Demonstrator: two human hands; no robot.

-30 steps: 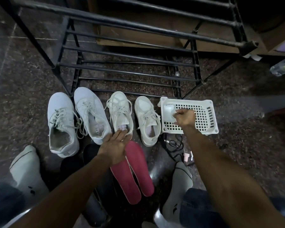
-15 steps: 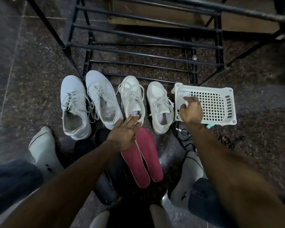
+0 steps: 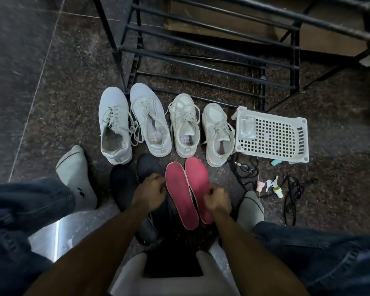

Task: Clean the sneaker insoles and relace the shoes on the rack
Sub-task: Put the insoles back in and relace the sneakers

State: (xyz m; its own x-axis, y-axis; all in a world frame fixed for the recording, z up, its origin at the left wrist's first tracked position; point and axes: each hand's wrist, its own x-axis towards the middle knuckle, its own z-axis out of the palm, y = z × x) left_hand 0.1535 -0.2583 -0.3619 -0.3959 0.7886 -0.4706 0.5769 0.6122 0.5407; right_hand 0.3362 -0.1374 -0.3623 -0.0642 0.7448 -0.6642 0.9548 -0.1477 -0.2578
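Four white sneakers [image 3: 150, 122] sit in a row on the floor in front of the rack [image 3: 212, 50], none on it yet. Both pairs of insoles look to be out: two pink insoles [image 3: 188, 191] side by side just below the right pair, two dark insoles [image 3: 135, 189] left of them below the left pair.

I read the left hand [image 3: 150, 194] as curled over the near dark insole at the pink one's edge; can't tell if it actually grips either. Right hand [image 3: 217, 200] has fingers curled at the right pink insole's outer edge, looks like a pinch on it.

Laces: all four sneakers show pale laces, loose and untied. Black laces [image 3: 291, 195] lie on the floor to the right, near some small caps I can't identify. White basket [image 3: 286, 133] is just right of the sneakers, with a clear packet [image 3: 246, 127] in its left end, possibly a wipe, can't confirm.

Progress call: early. Insoles pulled, cleaning seemingly about to start, with no cloth or wipe in either hand. Left: clean all four insoles, refit them, relace, put the sneakers on the rack.
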